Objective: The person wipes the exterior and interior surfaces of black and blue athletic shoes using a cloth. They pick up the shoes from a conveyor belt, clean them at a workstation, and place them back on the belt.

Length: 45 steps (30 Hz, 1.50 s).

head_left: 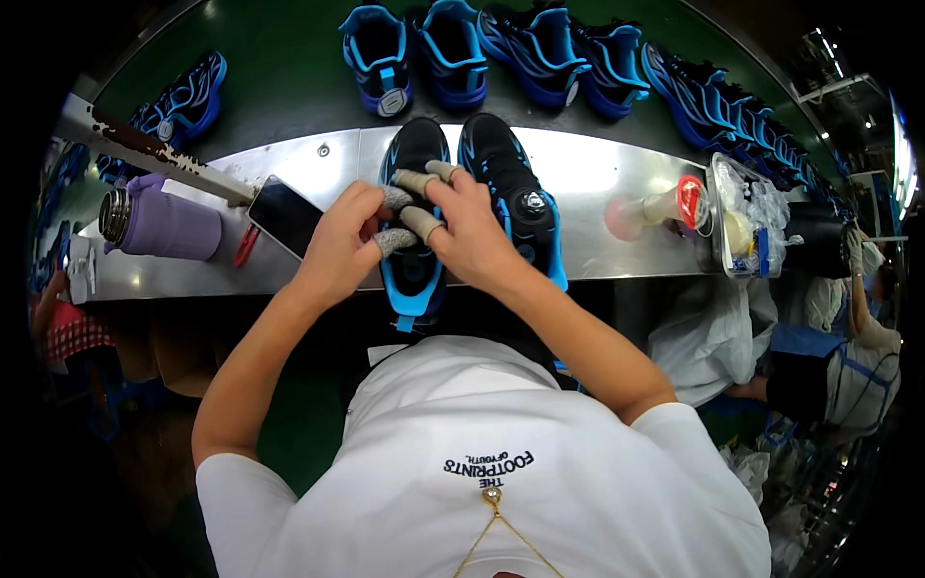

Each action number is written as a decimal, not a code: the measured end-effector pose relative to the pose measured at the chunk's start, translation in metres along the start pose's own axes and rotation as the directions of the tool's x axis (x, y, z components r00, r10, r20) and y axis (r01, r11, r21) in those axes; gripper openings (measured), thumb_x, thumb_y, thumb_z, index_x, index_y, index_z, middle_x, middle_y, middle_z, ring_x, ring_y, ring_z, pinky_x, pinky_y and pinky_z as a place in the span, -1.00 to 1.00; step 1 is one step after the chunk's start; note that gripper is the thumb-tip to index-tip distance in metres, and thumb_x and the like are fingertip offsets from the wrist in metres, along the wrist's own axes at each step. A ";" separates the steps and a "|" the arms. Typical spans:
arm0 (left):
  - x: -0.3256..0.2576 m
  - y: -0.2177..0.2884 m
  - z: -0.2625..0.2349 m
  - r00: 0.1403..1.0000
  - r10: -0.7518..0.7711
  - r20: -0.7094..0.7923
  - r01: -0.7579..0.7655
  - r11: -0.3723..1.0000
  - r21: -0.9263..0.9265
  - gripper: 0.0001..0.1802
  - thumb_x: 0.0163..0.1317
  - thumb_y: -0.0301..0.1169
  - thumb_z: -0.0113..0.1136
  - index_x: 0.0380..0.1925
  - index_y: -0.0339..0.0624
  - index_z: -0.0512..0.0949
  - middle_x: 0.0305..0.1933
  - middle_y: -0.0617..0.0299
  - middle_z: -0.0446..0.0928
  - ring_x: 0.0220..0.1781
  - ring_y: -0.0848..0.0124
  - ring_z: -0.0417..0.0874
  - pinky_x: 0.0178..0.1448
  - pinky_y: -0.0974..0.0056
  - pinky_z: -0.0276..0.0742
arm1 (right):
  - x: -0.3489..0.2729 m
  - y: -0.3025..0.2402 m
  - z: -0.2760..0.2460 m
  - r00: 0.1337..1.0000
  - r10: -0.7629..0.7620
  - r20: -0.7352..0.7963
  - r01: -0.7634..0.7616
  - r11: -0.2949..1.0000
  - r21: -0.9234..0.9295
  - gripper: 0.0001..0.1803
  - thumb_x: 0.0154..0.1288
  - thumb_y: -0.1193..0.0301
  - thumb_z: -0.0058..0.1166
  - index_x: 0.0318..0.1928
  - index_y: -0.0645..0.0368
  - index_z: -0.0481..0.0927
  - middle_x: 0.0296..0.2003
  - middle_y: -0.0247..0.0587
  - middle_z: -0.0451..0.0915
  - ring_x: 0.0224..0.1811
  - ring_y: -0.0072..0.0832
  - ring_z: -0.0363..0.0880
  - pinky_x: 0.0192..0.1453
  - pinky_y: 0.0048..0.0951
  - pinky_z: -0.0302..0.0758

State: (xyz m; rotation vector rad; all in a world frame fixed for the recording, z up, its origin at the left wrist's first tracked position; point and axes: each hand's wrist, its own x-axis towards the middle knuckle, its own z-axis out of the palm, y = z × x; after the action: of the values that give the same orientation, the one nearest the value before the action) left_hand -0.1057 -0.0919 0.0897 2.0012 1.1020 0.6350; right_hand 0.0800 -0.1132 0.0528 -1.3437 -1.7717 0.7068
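A pair of black sneakers with bright blue trim stands on the metal bench in front of me, toes pointing away. Over the middle of the left sneaker (416,144) my two hands meet, hiding its lacing area. My left hand (347,236) has thumb and finger pinched together there. Opposite it, my right hand (469,223) is bent the same way, fingertips close to the left's. Grey and beige fabric cots cover several fingertips. What lies between the fingers is hidden. Untouched beside them, the right sneaker (501,169) shows a round dial on its tongue.
Several matching sneakers (451,58) line the green surface behind the bench. To the left are a purple bottle (171,223), a dark phone (286,217) and a small red tool (247,246). At right stand a red-topped container (686,202) and a plastic-filled tray (715,207).
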 end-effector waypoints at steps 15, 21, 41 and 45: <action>-0.016 0.051 0.087 0.965 -0.060 0.254 -0.053 0.908 0.415 -0.38 -0.01 -0.26 0.39 0.14 0.02 0.50 -0.16 -0.20 0.46 -0.15 -0.08 0.61 -0.12 -0.02 0.57 | -0.037 0.033 -0.045 0.919 0.395 0.010 -0.383 0.885 0.266 -0.31 0.54 0.09 -0.16 0.40 0.44 0.20 0.28 0.23 0.34 0.33 -0.01 0.31 0.44 -0.23 0.19; -0.023 0.031 0.044 0.935 -0.127 0.330 -0.013 0.920 0.391 -0.52 -0.07 -0.19 0.42 -0.08 0.07 0.59 -0.25 -0.03 0.50 -0.23 0.01 0.64 -0.17 0.03 0.56 | 0.088 0.011 -0.110 0.995 -0.083 0.053 0.095 0.954 -0.284 -0.27 0.37 -0.21 -0.06 0.38 -0.07 0.39 0.04 0.22 0.56 0.15 0.06 0.52 0.26 -0.10 0.42; 0.124 0.001 -0.138 0.990 0.108 -0.095 -0.052 0.887 0.459 -0.30 0.01 0.16 0.42 0.01 -0.12 0.62 -0.19 -0.11 0.65 -0.10 -0.05 0.65 -0.04 0.07 0.55 | 0.196 0.116 -0.132 0.971 0.232 0.051 -0.121 0.668 -0.735 -0.42 0.16 -0.19 0.21 0.04 -0.09 0.64 -0.25 -0.01 0.71 -0.12 -0.03 0.68 -0.10 -0.09 0.57; 0.178 -0.108 -0.143 0.970 -0.213 -0.118 0.243 0.815 0.525 -0.31 0.02 0.15 0.39 0.10 0.04 0.59 0.08 -0.17 0.56 0.13 -0.03 0.56 0.21 0.04 0.46 | 0.182 0.117 -0.133 0.972 0.235 -0.001 -0.181 0.748 -0.639 -0.43 0.16 -0.15 0.23 0.06 -0.11 0.63 -0.21 0.01 0.71 -0.08 -0.01 0.66 -0.01 -0.08 0.56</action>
State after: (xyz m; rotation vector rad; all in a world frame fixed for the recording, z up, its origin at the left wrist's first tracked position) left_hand -0.1699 0.1524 0.0997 2.2641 1.6689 0.2632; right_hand 0.2299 0.0912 0.0761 -2.0163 -2.0418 0.2601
